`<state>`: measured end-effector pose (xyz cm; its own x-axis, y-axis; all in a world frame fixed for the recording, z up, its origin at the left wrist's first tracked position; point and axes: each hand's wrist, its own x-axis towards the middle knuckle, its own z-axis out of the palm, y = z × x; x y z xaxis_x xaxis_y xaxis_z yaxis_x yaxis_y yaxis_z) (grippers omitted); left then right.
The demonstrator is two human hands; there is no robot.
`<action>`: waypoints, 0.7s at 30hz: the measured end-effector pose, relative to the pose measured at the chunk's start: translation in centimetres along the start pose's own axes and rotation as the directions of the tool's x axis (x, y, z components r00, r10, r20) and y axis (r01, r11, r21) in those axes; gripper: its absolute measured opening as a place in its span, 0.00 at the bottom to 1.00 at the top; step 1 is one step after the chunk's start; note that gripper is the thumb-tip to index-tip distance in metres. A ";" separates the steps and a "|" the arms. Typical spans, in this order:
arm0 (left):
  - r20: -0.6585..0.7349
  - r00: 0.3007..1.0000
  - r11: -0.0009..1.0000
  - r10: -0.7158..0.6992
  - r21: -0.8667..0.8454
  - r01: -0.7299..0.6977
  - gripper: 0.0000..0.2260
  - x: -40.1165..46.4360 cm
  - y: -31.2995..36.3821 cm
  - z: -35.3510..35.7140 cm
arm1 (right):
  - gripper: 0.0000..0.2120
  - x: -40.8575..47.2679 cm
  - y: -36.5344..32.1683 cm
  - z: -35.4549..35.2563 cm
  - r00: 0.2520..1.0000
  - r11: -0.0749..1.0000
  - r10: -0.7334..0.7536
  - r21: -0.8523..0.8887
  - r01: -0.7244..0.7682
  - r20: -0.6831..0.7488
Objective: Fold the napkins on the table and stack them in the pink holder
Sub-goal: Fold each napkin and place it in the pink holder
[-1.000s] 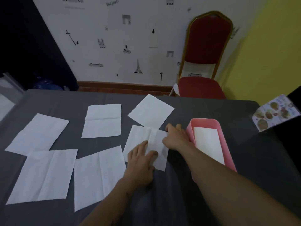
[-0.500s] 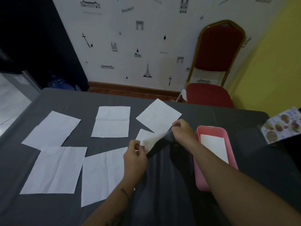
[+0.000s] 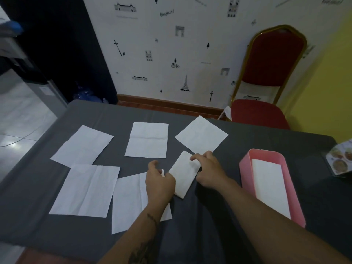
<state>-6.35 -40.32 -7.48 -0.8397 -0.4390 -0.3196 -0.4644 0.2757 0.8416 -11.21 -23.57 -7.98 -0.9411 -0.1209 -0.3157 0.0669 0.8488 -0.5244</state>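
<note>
A white napkin folded in half (image 3: pixel 183 174) lies on the grey table (image 3: pixel 219 216) between my hands. My left hand (image 3: pixel 159 184) rests at its near left edge, fingers curled loosely. My right hand (image 3: pixel 207 168) presses fingertips on its far right corner. To the right stands the pink holder (image 3: pixel 245 174) with one folded napkin (image 3: pixel 270 187) lying flat inside. Several unfolded white napkins lie flat: far right (image 3: pixel 201 135), far middle (image 3: pixel 147 140), far left (image 3: pixel 82 145), near left (image 3: pixel 85 190), and one partly under my left forearm (image 3: pixel 130 201).
A red chair with a gold frame (image 3: pixel 266 80) stands behind the table's far right corner. A printed menu card (image 3: pixel 341 159) lies at the right edge. The table's left edge drops to a tiled floor.
The napkin that lay flat was lifted by both hands, folded over, and now lies halved on the table. My head turned, shifting the whole scene.
</note>
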 end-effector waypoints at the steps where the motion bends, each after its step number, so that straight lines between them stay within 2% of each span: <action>1: 0.021 0.999 0.998 0.045 0.053 -0.046 0.20 -0.1 -0.2 0.0 | 0.28 0.1 0.1 0.4 1.000 0.998 -0.009 -0.059 0.008 -0.016; 3: 0.073 0.984 0.963 0.162 0.207 -0.173 0.17 -0.3 -0.8 0.2 | 0.27 0.2 0.3 1.0 0.998 0.990 -0.038 -0.141 0.032 -0.041; 4: 0.107 0.963 0.908 0.249 0.321 -0.271 0.16 -0.4 -1.1 0.3 | 0.27 0.3 0.4 1.2 0.997 0.987 -0.050 -0.157 0.041 -0.053; 6: 0.252 0.876 0.699 0.412 0.528 -0.481 0.14 -0.9 -1.6 0.8 | 0.28 0.3 0.5 1.4 0.995 0.986 -0.068 -0.156 0.056 -0.070; 8: 0.408 0.800 0.529 0.440 0.602 -0.598 0.17 -1.4 -1.9 1.6 | 0.28 0.3 0.6 1.3 0.996 0.992 -0.062 -0.110 0.054 -0.068; 9: 0.449 0.791 0.493 0.415 0.620 -0.610 0.19 -1.5 -1.9 2.0 | 0.28 0.3 0.7 1.1 0.996 0.996 -0.052 -0.079 0.047 -0.068; 12: 0.465 0.818 0.501 0.339 0.647 -0.575 0.19 -1.5 -1.9 2.9 | 0.29 0.2 1.3 0.7 0.997 1.000 -0.013 -0.007 0.013 -0.074; 18: 0.446 0.815 0.472 0.370 0.665 -0.579 0.10 -1.2 -1.6 2.8 | 0.27 -0.6 1.8 0.3 0.989 0.972 0.111 0.220 -0.088 -0.095; 21: 0.397 0.826 0.521 0.400 0.643 -0.561 0.09 -1.1 -1.6 2.9 | 0.22 -1.0 2.0 0.4 0.986 0.958 0.132 0.268 -0.100 -0.103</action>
<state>-5.55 -37.83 -9.71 -0.9912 0.0865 -0.1005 0.0478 0.9401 0.3375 -10.01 -21.96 -9.00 -0.9531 0.0456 -0.2990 0.2471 0.6876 -0.6827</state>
